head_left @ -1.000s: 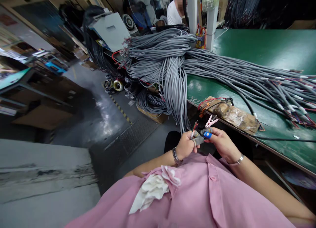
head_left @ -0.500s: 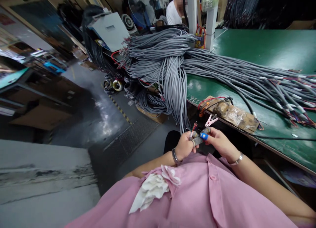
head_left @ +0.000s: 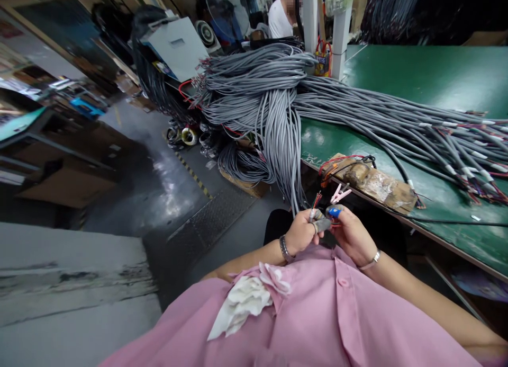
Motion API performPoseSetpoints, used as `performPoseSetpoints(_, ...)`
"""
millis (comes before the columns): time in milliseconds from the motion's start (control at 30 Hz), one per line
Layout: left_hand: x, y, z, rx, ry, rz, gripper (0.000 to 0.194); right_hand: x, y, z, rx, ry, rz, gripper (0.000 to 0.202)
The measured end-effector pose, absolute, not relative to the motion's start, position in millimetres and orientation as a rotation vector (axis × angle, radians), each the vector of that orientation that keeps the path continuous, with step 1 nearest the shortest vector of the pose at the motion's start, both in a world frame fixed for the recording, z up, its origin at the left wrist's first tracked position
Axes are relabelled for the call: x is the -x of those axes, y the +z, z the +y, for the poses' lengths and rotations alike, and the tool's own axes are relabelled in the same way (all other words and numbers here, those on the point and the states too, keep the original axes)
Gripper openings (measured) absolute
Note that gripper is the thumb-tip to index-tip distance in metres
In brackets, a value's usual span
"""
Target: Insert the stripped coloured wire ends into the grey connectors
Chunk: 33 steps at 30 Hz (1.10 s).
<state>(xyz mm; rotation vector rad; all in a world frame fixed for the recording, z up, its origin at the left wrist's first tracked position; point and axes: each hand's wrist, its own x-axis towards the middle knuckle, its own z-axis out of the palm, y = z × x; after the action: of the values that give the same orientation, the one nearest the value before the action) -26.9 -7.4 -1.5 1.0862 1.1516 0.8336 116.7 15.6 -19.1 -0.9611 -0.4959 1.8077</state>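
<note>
My left hand (head_left: 304,230) is closed around a cable end, and its thin coloured wires (head_left: 317,200) stick up above the thumb. Worn grey coverings wrap some of its fingers. Close beside it, my right hand (head_left: 350,230) is closed too, with blue tape (head_left: 334,212) around the thumb. Thin red wires (head_left: 335,225) show between the two hands, and the right fingers pinch them. A pink clothes peg (head_left: 340,194) sits just above the right hand at the bench edge. Grey cables (head_left: 282,144) hang from the bench down toward my left hand.
More grey cables (head_left: 381,113) with stripped ends lie across the green bench (head_left: 428,70). A tape-wrapped brown block (head_left: 381,186) rests on its front edge, a black cord (head_left: 448,221) beside it. A person (head_left: 280,17) is behind a white post (head_left: 340,38). A grey cabinet (head_left: 75,287) stands at left.
My right hand has turned and shifted slightly down, its thumb moving right. The left hand has moved a little to the right, and red wires now show between the hands.
</note>
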Motion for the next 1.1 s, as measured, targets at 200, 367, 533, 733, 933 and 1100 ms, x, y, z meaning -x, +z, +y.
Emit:
performPoseSetpoints(200, 34.3, -1.1, -12.5, -1.08, 0.866, 1.187, 0.032, -146.0, -29.8, 32.6, 0.954, 1.866, -0.245, 0.009)
performPoseSetpoints(367, 34.2, -2.3, -10.3, -1.095, 0.919, 1.217, 0.031, -140.1, -24.9, 14.2, 0.871, 2.049, -0.693, 0.025)
performPoseSetpoints(533, 31.9, -3.4, -12.1, -1.176, 0.914, 1.194, 0.027, -129.4, -16.6, 10.4, 1.016, 1.811, -1.047, 0.022)
performPoseSetpoints(733, 32.3, -7.5, -12.5, -1.203, 0.912, 1.179, 0.023, -126.1, -22.3, 10.1, 1.043, 1.792, -1.02, 0.019)
performPoseSetpoints(933, 32.1, -5.8, -11.1, -1.135, 0.894, 1.207, 0.031, -127.5, -20.4, 8.9, 1.041, 1.8, -0.984, 0.02)
performPoseSetpoints(1100, 31.5, -6.4, -11.0, -1.083, 0.894, 1.236, 0.033, -129.3, -19.9, 9.1, 1.097, 1.767, -0.978, 0.018)
